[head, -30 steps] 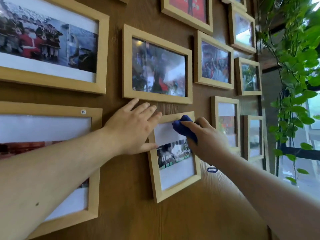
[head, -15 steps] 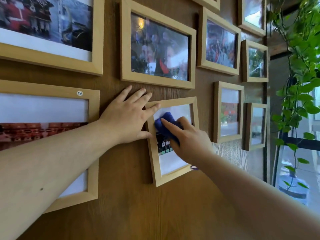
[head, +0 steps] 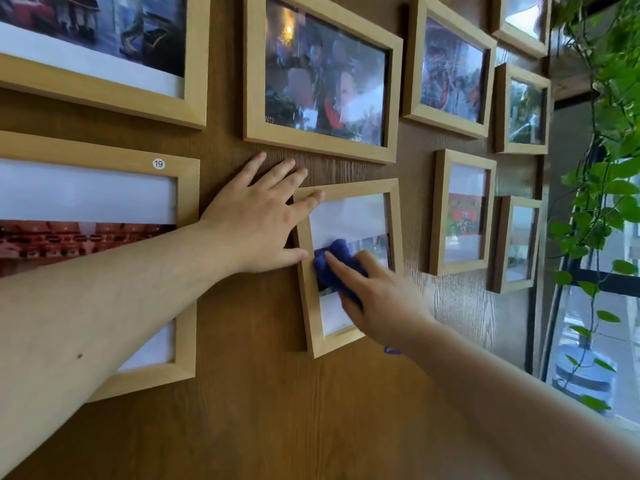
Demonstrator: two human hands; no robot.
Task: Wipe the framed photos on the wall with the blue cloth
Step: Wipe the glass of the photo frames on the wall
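Right hand (head: 377,299) bunched around blue cloth (head: 334,263) on glass of small tilted portrait frame (head: 349,265), long axis near-vertical, unwiped glass above and below; left hand (head: 258,225) spread flat, bracing frame's left edge.

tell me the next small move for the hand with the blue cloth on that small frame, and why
Probably sweep the blue cloth down and right across the glass. The right hand presses it near the middle left of the small frame, so the lower white strip and the right side look unwiped. The left hand braces the frame's left edge, which should keep it from swinging.
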